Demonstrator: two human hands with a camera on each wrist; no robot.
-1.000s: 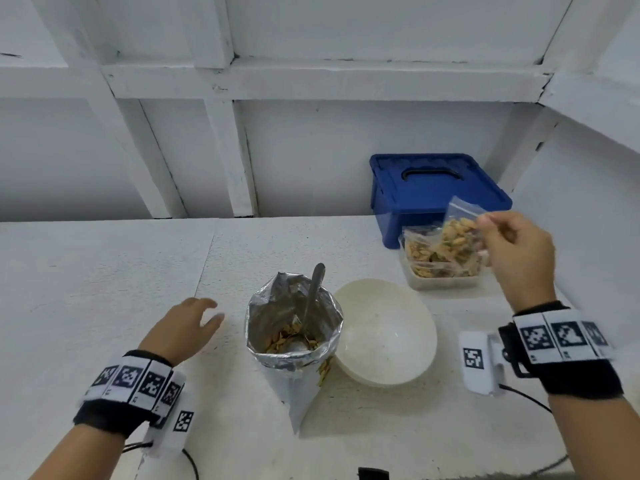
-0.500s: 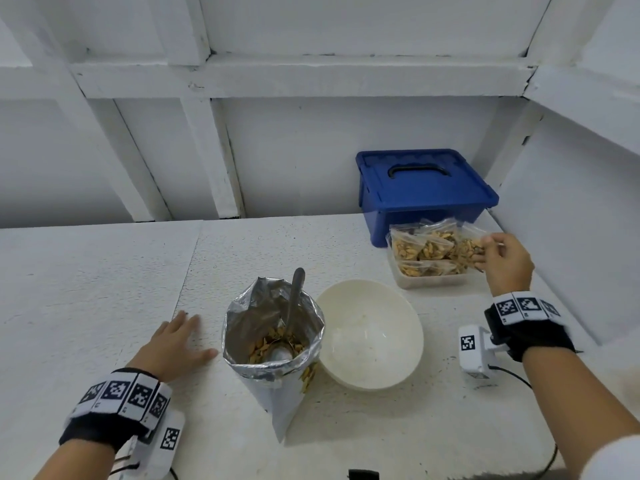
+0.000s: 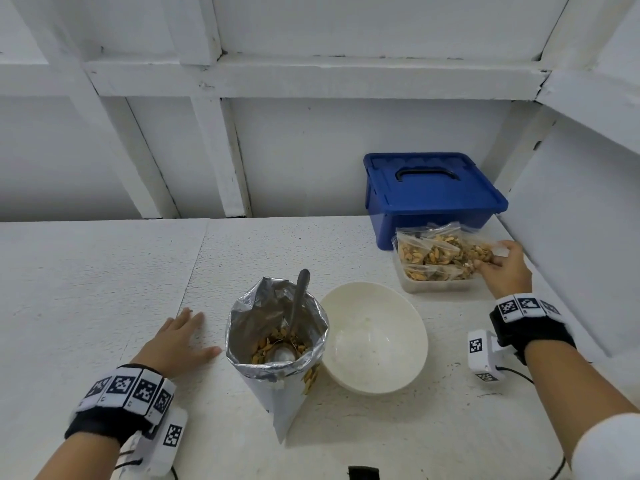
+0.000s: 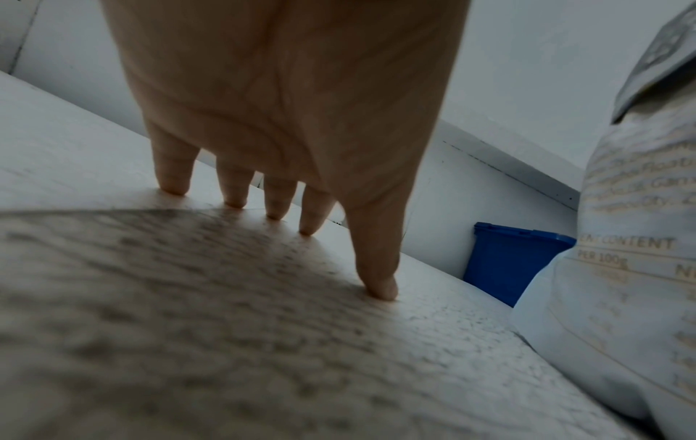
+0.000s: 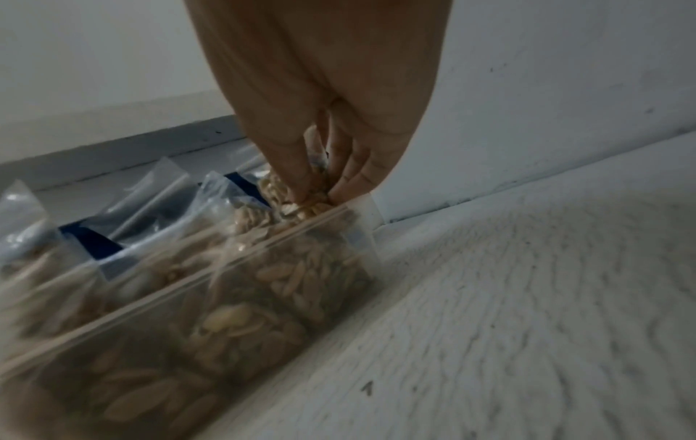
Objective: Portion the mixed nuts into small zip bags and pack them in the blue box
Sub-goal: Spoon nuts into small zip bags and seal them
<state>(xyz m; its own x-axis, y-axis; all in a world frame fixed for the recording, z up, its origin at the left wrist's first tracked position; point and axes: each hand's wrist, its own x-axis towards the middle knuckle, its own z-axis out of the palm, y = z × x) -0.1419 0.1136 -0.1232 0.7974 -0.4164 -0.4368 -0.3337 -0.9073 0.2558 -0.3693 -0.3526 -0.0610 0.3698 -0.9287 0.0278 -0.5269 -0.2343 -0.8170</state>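
White counter (image 3: pixel 104 271) carried everything. Left hand (image 3: pixel 176 344) lay flat, fingers spread, holding nothing, beside the foil bag (image 3: pixel 277 337) (spoon (image 3: pixel 298 306) inside) and empty bowl (image 3: pixel 374 337). Right hand (image 3: pixel 504 268) pinched a zip bag (image 3: pixel 479 251) of nuts at the clear tub (image 3: pixel 433 284), which touched the closed blue box (image 3: pixel 433 188). Step judged: staging a filled portion. Next: release it, then lift the lid.

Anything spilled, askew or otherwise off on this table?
One oddity: the filled small zip bags are piled in a clear plastic tub in front of the blue lidded box, whose lid is shut. The right hand holds one bag there. The foil nut pouch leans; nothing spilled.
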